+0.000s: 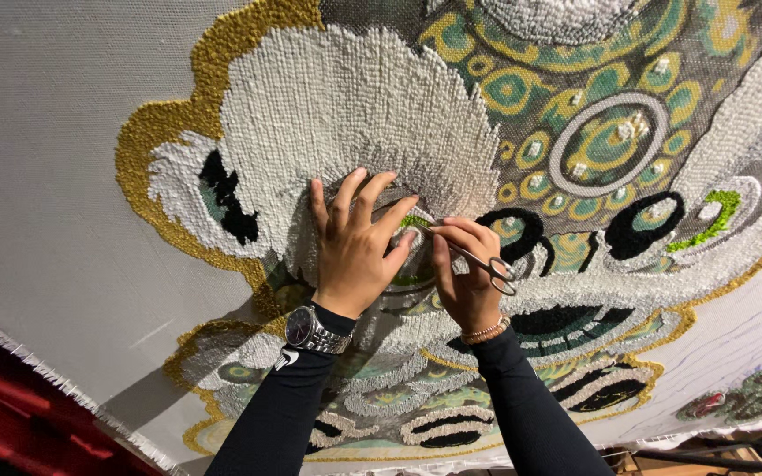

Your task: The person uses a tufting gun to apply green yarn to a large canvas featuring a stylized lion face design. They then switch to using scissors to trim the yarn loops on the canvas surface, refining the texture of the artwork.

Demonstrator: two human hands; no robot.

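Observation:
A large tufted rug stretched on grey backing cloth fills the view, with white, gold, green and black yarn patterns. My left hand lies flat on the white tufted area with fingers spread, beside a small patch of green yarn. My right hand grips small metal scissors, with the tips pointed at that green patch. Both arms wear black sleeves. A silver wristwatch sits on the left wrist and a beaded bracelet on the right.
Bare grey backing cloth spreads to the left, ending in a frayed edge. Beyond it lies something dark red. Wooden frame parts show at the bottom right.

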